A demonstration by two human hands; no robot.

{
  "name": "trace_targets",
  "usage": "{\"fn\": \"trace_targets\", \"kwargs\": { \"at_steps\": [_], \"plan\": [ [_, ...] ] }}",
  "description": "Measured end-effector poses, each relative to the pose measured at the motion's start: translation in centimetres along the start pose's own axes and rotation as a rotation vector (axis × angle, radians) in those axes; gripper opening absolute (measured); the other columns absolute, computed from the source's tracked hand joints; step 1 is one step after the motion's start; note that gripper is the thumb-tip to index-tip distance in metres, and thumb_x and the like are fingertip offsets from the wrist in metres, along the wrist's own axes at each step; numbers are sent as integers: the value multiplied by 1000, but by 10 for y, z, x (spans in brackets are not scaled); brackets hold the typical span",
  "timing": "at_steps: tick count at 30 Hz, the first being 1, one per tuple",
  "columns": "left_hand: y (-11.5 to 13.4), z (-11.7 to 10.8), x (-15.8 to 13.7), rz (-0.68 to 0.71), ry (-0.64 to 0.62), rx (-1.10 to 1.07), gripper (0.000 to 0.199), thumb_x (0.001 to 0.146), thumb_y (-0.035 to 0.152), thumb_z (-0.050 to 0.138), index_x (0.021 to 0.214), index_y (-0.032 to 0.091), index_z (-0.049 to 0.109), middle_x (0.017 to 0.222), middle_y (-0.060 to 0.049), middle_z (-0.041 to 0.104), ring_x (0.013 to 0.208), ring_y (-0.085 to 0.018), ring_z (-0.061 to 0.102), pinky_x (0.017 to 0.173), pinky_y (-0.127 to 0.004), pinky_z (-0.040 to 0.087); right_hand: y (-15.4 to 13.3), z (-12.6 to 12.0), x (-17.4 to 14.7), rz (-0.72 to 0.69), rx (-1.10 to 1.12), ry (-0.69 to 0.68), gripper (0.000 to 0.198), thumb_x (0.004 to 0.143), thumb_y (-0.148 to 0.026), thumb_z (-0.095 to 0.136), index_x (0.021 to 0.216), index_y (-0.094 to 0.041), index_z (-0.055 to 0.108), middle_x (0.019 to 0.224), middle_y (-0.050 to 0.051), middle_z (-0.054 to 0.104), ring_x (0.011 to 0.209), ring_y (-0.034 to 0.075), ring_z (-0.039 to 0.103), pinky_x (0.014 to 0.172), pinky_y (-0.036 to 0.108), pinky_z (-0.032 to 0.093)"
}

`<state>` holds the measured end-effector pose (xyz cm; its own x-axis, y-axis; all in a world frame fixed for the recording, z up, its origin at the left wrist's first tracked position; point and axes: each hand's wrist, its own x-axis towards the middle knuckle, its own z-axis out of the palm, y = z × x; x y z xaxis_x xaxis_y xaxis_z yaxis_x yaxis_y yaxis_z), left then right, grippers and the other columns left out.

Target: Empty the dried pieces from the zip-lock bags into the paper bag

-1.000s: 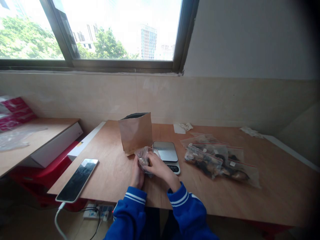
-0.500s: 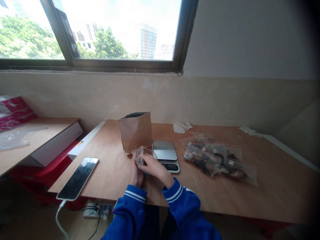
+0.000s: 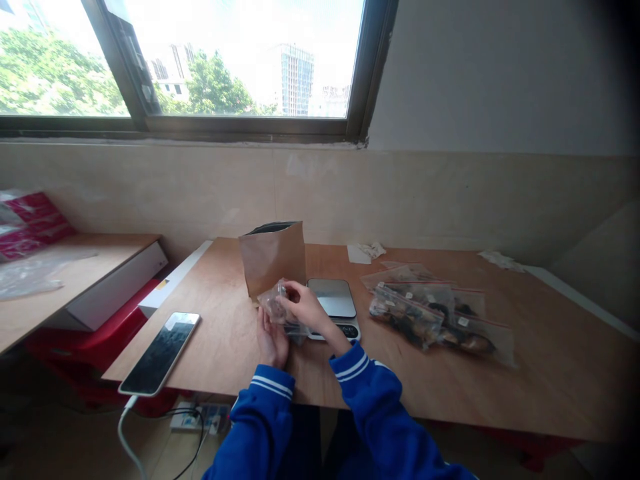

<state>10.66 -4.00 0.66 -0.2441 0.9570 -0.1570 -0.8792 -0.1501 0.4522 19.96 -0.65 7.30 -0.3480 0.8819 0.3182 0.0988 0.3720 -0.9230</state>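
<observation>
Taking the clear plastic bag between the hands as the centre of the dial, with twelve toward the wall, pink packaging (image 3: pixel 37 217) sits at about half past nine on a side table (image 3: pixel 117 245). Clear film (image 3: pixel 27 279) lies just in front of it, and a red stool (image 3: pixel 107 327) stands below, at nearly nine. At half past eight a phone (image 3: pixel 161 353) lies face up near the desk's edge, with a white cable (image 3: pixel 126 433) plugged into its lower end. The brown paper bag (image 3: pixel 275 257) stands upright at twelve, its mouth open. The left hand (image 3: pixel 273 343) is at six, palm up beneath the clear plastic bag (image 3: pixel 273 305), fingers bent against it; whether they grip it I cannot tell. At three, the right hand (image 3: pixel 310 310) has its thumb and fingers closed on that bag's upper part, just in front of the paper bag. The scale (image 3: pixel 333 298), also at three, lies partly behind the right wrist. A crumpled tissue (image 3: pixel 373 250) rests at two, beside the wall. Farther out at three, red-edged zip bags (image 3: pixel 425 317) with dark and tan contents lie overlapping.
</observation>
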Motion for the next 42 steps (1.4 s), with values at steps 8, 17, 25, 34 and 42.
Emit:
{"fn": "trace_targets", "kwargs": {
  "at_steps": [8,17,25,34,42],
  "plan": [
    [3,-5,-2,-165,-92,-14,39,88,38,49,118,16,61,107,-9,69,101,-23,65,92,-37,49,-8,2,10,8,-207,46,28,84,-18,50,111,-16,59,113,10,65,102,19,61,91,33,45],
    [2,-7,2,-130,-11,-56,33,90,33,45,114,19,62,107,-6,70,109,-20,61,95,-32,47,-13,-7,9,-199,-283,-156,26,86,-12,44,105,-19,60,108,8,62,102,17,58,91,32,44],
    [1,-11,4,-162,-21,-80,40,91,37,42,122,19,58,116,-8,67,119,-21,55,99,-38,45,-29,-20,34,-195,104,192,18,89,-29,46,104,-21,54,107,6,61,97,16,60,87,31,49],
    [1,-9,4,-172,12,-63,35,90,36,45,112,16,63,114,-9,67,120,-23,54,97,-39,47,-92,-29,146,-612,-201,375,17,96,-22,32,108,-21,46,109,7,51,105,16,50,99,36,39],
    [0,-7,3,-160,34,-45,33,89,36,46,106,16,64,116,-10,67,116,-23,57,95,-36,48,-61,-1,144,-562,-773,104,32,87,0,30,107,-15,51,105,12,49,98,23,45,92,38,38]
  ]
}}
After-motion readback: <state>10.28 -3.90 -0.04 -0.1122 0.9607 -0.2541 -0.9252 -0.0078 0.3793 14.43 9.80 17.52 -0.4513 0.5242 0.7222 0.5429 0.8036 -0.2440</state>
